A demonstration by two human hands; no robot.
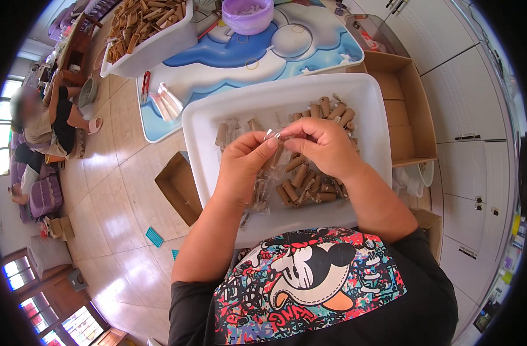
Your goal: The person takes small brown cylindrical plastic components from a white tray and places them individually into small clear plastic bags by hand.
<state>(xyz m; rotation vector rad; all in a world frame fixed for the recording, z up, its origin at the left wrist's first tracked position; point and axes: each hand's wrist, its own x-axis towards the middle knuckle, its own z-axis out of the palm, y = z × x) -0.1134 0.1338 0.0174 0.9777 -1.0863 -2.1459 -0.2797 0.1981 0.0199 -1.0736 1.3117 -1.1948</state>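
Note:
Above a white plastic tub (234, 95), my left hand (245, 160) and my right hand (325, 145) meet with their fingertips almost touching. Thumb and forefinger of each are pinched on a small clear plastic sleeve (272, 134). My fingers cover part of the sleeve, so I cannot tell whether anything is inside it. Below the right hand lies a loose heap of short brown cardboard-like tubes (301, 175). On the tub's left side, beneath my left hand, are tubes in clear wrapping (259, 187).
Beyond the tub stands a table with a blue-and-white cover (214, 55). On it are a bin (159, 55) heaped with brown pieces, a purple bowl (247, 22), a red cutter (145, 86) and plastic sleeves (167, 102). Cardboard boxes (413, 106) flank the tub. A person (47, 112) sits far left.

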